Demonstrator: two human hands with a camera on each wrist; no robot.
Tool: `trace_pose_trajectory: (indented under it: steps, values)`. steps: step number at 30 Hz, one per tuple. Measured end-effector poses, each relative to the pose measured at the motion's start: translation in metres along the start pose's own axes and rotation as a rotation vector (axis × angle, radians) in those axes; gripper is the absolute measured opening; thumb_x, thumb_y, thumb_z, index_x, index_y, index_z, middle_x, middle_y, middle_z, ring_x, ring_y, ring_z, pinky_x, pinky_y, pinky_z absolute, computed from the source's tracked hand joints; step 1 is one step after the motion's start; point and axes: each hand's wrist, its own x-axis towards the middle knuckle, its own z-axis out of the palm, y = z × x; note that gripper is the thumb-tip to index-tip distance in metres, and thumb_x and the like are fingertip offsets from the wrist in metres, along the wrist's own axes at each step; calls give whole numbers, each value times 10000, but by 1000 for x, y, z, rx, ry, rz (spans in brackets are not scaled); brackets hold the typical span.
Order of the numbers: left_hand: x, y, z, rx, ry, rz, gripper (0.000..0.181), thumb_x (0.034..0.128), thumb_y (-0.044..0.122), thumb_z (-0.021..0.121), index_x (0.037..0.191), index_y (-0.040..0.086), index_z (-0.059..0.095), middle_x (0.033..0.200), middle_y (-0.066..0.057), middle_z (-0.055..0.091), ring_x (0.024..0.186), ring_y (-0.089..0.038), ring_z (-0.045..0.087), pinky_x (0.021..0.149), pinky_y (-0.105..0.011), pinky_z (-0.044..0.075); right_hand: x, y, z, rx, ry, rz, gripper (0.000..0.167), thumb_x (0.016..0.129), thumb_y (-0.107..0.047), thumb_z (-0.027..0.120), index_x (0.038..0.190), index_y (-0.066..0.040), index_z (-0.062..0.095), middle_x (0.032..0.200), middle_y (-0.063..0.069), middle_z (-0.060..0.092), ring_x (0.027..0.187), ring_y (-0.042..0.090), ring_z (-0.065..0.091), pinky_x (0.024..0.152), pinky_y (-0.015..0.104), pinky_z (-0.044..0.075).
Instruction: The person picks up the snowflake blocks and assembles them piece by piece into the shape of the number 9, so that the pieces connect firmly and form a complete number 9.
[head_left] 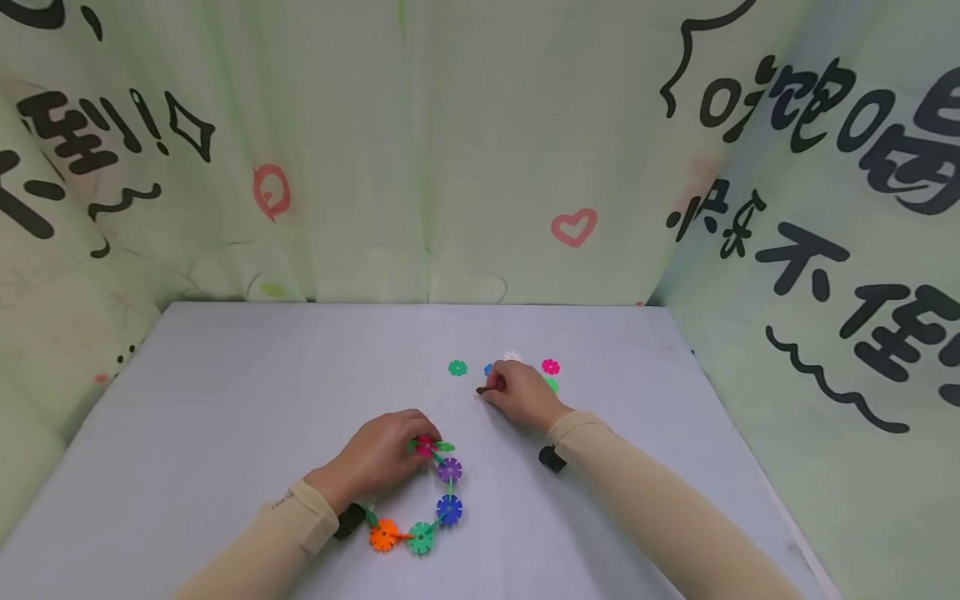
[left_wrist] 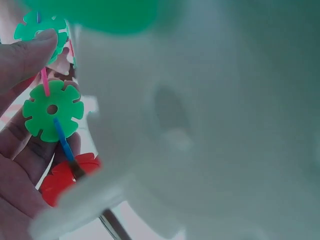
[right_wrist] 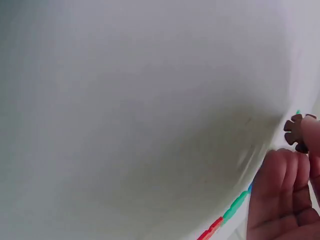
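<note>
My left hand (head_left: 378,454) holds one end of a curved chain of slotted plastic snowflake discs on the table. Around the curve run a pink disc (head_left: 425,446), a purple disc (head_left: 450,471), a blue disc (head_left: 449,509), a green disc (head_left: 422,539) and an orange disc (head_left: 383,535). In the left wrist view, the thumb presses a green disc (left_wrist: 57,25), with another green disc (left_wrist: 37,112) and a red disc (left_wrist: 60,185) below. Farther back, my right hand (head_left: 525,396) pinches a brown snowflake disc (right_wrist: 294,131) between thumb and fingers, apart from the chain.
Loose discs lie around my right hand: a green one (head_left: 457,367), a white one (head_left: 512,356), a pink one (head_left: 551,367), and partly hidden light green (head_left: 552,383) and blue ones. Printed curtains (head_left: 480,150) stand behind and beside the white table (head_left: 285,367).
</note>
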Motion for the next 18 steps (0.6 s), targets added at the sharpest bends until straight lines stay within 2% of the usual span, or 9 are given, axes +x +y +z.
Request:
trace_pose_trajectory:
  steps: [5,11,18]
  values:
    - [1,1,0,-13,-9,-7,228,817,113,827,1025,146,739,1037,53,676,945,-139,634,891,-382,526,-26,-5,-3,125,-45,-16,126,894,-149,760,881,-152,634,784,-41,602,742,145,554,654,276,490]
    - [1,-1,-1,-23,-5,-23,234,817,124,824,1029,174,739,1043,70,670,950,-121,628,901,-371,519,-56,-17,1,328,-163,-19,76,907,-127,745,946,-120,680,786,-27,656,706,135,620,643,263,538]
    - [1,-1,-1,-39,2,-11,242,812,109,822,1026,177,735,1038,72,665,946,-120,623,899,-375,519,-67,-26,10,542,-219,8,94,916,-84,722,990,-27,707,796,83,710,688,209,665,650,293,562]
